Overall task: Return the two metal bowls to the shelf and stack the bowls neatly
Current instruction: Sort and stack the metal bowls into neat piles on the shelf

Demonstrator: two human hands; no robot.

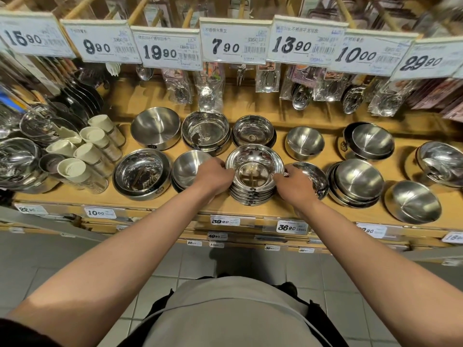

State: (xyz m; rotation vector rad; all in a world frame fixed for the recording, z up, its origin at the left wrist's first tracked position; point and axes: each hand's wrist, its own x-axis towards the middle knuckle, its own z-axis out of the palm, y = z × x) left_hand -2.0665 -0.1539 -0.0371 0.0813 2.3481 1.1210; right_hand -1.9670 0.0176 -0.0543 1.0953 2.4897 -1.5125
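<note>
A stack of several shallow metal bowls stands near the front of the wooden shelf, at the middle. My left hand grips the stack's left side with curled fingers. My right hand grips its right side the same way. The top bowl sits level inside the ones below. The lower rims show as tight rings between my hands.
More metal bowls surround the stack: one just left, one behind my right hand, stacks to the right and others behind. Cream cups lie at left. Price tags and packaged spoons hang above.
</note>
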